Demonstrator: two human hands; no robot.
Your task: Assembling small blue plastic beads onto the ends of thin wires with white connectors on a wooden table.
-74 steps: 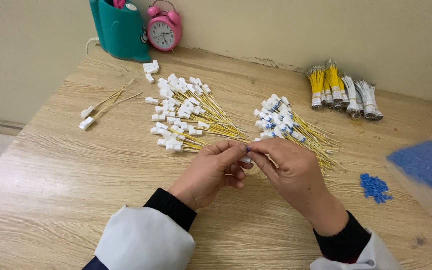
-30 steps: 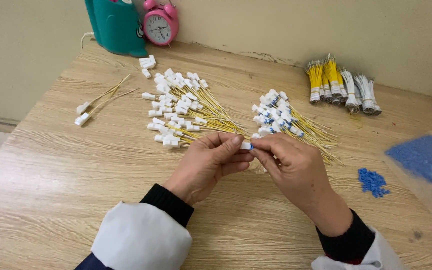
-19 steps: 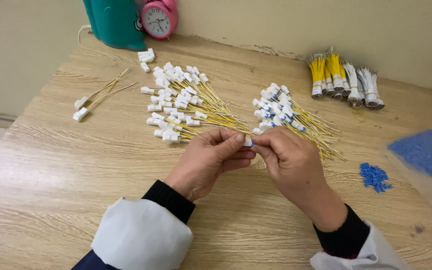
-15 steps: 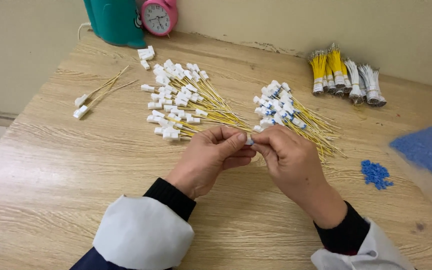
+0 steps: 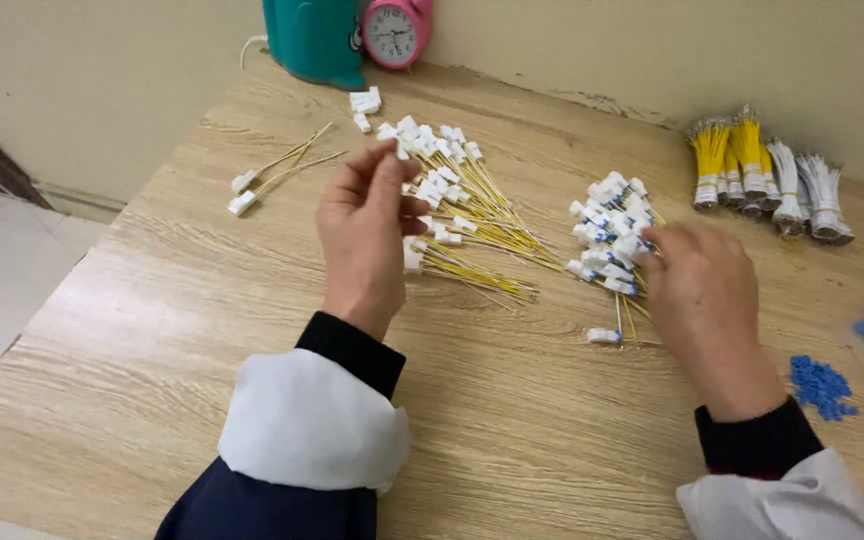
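The hands, which a moment ago met at the table's middle pinching one small white connector between them, have parted: the left hand (image 5: 364,235) has gone to the left heap of yellow wires with white connectors (image 5: 452,205), and the right hand (image 5: 704,300) to the right heap of wires with blue-marked connectors (image 5: 612,235). The left hand hovers over its heap with fingers loosely spread, closed on nothing visible; the right hand lies palm down, its fingertips hidden among the connectors, so I cannot tell whether it grips one. A single finished wire (image 5: 607,336) lies on the wooden table (image 5: 152,330) just left of the right hand. Farther out are two stray wires (image 5: 272,178), bundled yellow and white wires (image 5: 767,175), blue beads (image 5: 822,385), a teal container (image 5: 317,40) and a pink alarm clock (image 5: 392,32).
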